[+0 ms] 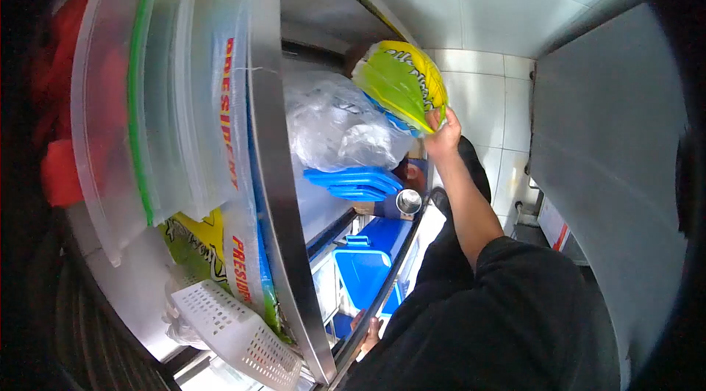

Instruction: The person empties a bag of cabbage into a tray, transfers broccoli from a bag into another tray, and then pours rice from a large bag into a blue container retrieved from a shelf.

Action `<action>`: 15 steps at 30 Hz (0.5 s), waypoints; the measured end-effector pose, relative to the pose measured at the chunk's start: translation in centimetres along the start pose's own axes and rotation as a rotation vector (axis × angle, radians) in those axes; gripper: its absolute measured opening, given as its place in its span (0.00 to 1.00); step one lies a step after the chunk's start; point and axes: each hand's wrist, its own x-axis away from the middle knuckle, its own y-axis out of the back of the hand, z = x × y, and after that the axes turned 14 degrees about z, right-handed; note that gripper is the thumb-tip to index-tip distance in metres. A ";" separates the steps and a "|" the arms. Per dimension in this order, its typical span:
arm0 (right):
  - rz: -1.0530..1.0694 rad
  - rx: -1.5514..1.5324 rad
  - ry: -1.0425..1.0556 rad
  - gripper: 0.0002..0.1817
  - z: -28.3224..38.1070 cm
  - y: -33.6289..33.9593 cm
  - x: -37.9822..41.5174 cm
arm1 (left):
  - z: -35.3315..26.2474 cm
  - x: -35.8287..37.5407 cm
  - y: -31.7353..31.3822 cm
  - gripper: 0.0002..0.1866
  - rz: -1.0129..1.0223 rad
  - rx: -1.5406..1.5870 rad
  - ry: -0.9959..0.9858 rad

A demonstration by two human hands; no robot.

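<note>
My right hand (444,138) grips the edge of a crumpled yellow-and-green printed plastic bag (401,86), with fingers closed on its lower corner. Just left of that bag is a clear plastic bag (342,123), its contents hard to make out. Below them lies a stack of blue plastic lids (357,184). My left hand (368,336), low in the view, is wrapped round the metal shelf edge (386,292); part of it is hidden. Close to it, a blue plastic container or lid (364,270) sits on a lower level.
A metal shelf post (287,170) stands in front. To its left are stacked translucent lids (158,97), a bag printed PRESIDENT (239,134), red cloth-like material (62,170) and a white perforated basket (235,332). A metal can (408,201) stands lower. A grey panel (603,141) bounds the right.
</note>
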 end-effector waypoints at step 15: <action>-0.218 -0.135 0.365 0.17 12.1 10.8 9.2 | -2.4 0.5 2.8 0.28 0.253 -0.121 -0.193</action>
